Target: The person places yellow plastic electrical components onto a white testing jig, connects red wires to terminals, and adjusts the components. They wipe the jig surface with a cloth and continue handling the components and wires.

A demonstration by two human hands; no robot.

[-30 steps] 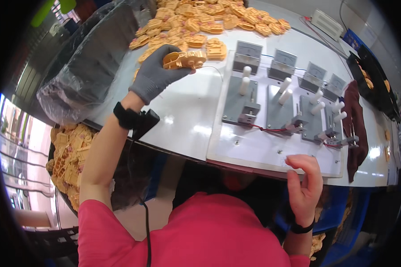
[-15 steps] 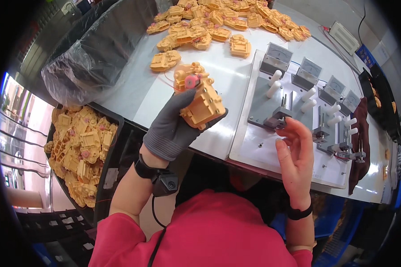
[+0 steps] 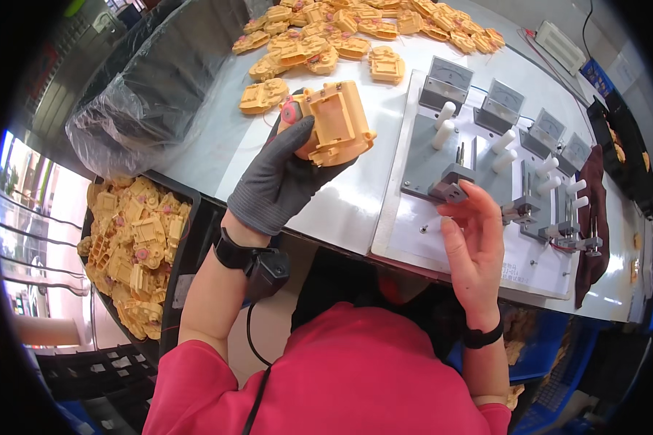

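My left hand, in a dark grey glove, is closed round a yellow plastic housing held above the table. A round pink part sits at the housing's left side, and a rectangular recess shows on its face. My bare right hand is at the test fixture on the right. Its index fingertip is at the small grey block at the fixture's front, while the thumb stays apart from the fingers. Whether that fingertip presses on the block I cannot tell.
Many yellow housings lie heaped at the table's back. White pegs and several dial meters stand on the fixture. A plastic-lined bin is at far left, above a black crate of housings. A dark cloth hangs at right.
My left hand has turned the housing, so its recessed face now shows and the pink part sits further left. The right hand has shifted slightly, staying at the grey block.
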